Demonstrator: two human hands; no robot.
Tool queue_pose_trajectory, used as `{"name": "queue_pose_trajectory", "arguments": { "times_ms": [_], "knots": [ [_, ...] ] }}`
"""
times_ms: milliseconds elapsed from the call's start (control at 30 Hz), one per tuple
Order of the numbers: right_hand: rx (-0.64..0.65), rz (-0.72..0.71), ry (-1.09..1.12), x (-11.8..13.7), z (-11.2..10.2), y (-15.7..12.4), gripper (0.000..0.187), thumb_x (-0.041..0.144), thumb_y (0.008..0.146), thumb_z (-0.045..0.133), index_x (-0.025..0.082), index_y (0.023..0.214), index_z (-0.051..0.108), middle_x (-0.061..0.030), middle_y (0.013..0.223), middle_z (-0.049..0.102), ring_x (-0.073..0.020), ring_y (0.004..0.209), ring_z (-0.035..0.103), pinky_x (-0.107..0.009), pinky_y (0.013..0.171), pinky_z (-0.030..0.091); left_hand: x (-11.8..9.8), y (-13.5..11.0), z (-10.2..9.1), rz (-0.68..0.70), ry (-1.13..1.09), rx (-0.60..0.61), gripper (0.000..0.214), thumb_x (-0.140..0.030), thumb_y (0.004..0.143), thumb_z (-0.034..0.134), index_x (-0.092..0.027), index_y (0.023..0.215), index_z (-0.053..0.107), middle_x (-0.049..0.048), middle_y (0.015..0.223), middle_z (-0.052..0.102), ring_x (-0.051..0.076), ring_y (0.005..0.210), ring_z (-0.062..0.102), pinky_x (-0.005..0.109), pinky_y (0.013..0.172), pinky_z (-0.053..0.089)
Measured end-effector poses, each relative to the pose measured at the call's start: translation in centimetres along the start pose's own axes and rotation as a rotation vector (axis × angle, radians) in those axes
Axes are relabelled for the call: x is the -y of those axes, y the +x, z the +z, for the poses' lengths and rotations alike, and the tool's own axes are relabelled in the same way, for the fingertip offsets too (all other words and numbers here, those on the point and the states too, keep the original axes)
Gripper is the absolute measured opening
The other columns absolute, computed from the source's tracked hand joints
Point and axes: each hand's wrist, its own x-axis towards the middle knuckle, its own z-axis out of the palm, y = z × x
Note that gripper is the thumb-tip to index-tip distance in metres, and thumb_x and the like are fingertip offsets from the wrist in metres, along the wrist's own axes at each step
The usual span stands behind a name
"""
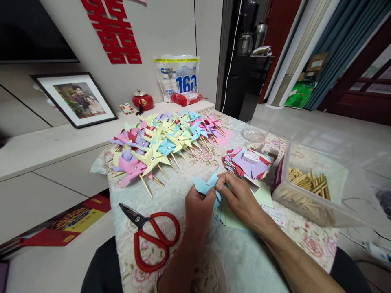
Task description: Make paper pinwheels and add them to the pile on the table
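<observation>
A light blue paper pinwheel [204, 185] is held between both hands above the table, its blades partly folded in. My left hand [200, 205] is closed on its lower left side, thumb pressed near the middle. My right hand [236, 193] pinches it from the right; fingers and thumb meet at its centre, and whatever small piece may be there is hidden. Under my right hand lies a stack of pale green paper sheets [233, 219]. Red-handled scissors [149, 234] lie slightly apart on the cloth, left of my left hand.
Many finished pinwheels on sticks [166, 146] cover the table's far left. Cut coloured papers [235, 165] with a small white box [251, 156] on top lie beyond my right hand. A clear plastic bin [305, 203] of short wooden sticks [310, 183] stands at right.
</observation>
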Motion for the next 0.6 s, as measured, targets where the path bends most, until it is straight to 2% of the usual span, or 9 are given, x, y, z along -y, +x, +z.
{"name": "queue_pose_trajectory", "arguments": {
  "times_ms": [367, 600],
  "knots": [
    [-0.021, -0.006, -0.006, 0.20, 0.17, -0.06, 0.018, 0.027, 0.096, 0.048, 0.020, 0.080, 0.054, -0.0050, 0.086, 0.060, -0.0213, 0.085, 0.056, -0.034, 0.077, 0.039, -0.35, 0.10, 0.12, 0.014, 0.081, -0.035, 0.019, -0.024, 0.064, 0.073, -0.014, 0.079, 0.067, -0.0007, 0.068, 0.070, 0.015, 0.062, 0.060, 0.025, 0.060, 0.048],
    [0.007, 0.052, 0.044, 0.15, -0.01, -0.05, 0.017, 0.029, 0.094, 0.049, 0.020, 0.081, 0.056, -0.0037, 0.085, 0.061, -0.0200, 0.082, 0.056, -0.033, 0.076, 0.039, -0.42, 0.05, 0.17, -0.013, 0.054, -0.017, 0.019, -0.024, 0.063, 0.074, -0.015, 0.078, 0.066, -0.0014, 0.065, 0.069, 0.015, 0.060, 0.060, 0.024, 0.058, 0.047]
  ]
}}
